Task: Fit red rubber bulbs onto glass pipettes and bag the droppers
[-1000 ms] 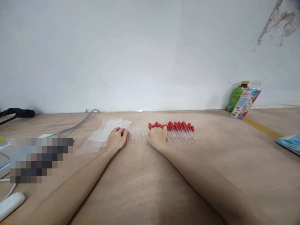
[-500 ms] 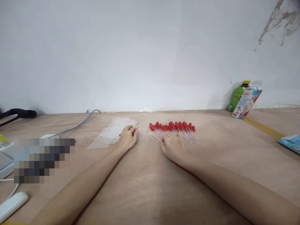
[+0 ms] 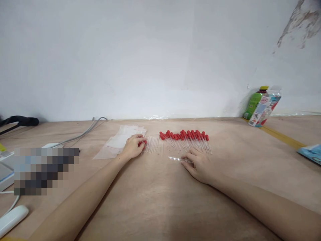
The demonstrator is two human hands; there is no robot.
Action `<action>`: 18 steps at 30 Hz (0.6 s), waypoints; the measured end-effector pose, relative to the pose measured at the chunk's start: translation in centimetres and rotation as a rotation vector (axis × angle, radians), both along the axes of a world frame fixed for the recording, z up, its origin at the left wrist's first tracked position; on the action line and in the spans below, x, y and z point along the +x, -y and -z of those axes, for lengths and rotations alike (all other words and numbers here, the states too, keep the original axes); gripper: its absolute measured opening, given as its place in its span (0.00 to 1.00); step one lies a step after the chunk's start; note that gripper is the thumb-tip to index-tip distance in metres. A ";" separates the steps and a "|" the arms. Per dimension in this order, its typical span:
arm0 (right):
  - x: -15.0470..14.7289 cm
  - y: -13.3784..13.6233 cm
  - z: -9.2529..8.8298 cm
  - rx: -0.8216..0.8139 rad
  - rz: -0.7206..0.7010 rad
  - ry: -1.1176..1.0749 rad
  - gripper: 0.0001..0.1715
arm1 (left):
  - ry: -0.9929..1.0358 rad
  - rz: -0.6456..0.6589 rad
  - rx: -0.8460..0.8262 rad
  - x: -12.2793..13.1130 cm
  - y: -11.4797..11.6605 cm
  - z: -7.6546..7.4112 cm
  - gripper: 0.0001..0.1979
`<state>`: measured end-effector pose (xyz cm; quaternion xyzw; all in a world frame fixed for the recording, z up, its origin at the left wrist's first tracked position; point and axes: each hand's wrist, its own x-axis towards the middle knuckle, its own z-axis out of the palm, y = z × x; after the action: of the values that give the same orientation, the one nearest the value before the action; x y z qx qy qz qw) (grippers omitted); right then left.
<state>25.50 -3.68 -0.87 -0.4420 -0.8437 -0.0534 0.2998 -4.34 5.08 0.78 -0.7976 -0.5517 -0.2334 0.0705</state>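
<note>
My right hand pinches a clear glass dropper tube, whose free end points left just above the wooden table. My left hand is closed on a red rubber bulb, partly hidden by the fingers. Beside its fingertips lies a row of bare clear tubes. Beyond my right hand, several droppers with red bulbs lie side by side, bulbs toward the wall and clear tubes toward me.
Clear plastic bags lie behind and left of my left hand. A grey cable and a white rounded object are on the left. A green bottle, a printed pack and a blue packet stand or lie at the right.
My right hand has drawn back from the red-bulbed droppers toward me and right, and a clear tube now shows in its fingers. My left hand has shifted slightly left, exposing the red bulb.
</note>
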 end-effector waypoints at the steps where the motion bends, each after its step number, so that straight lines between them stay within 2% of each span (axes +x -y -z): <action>1: -0.2 0.0 0.0 0.002 -0.023 -0.006 0.09 | 0.003 -0.007 -0.008 0.1 -0.1 0.0 0.14; 6: -0.9 -0.4 0.1 -0.020 -0.054 -0.011 0.10 | 0.060 0.019 0.028 0.4 -0.2 -0.2 0.10; 12: -1.1 -1.0 0.3 -0.030 -0.049 -0.025 0.10 | 0.170 0.103 0.205 1.1 0.5 -0.3 0.08; 18: -0.9 -0.9 0.4 -0.014 -0.067 -0.100 0.08 | 0.294 0.122 0.335 2.0 1.6 -0.5 0.08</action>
<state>24.56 -2.76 -1.27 -0.4179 -0.8424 -0.0152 0.3398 -2.37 3.53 1.24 -0.7641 -0.4601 -0.4395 0.1067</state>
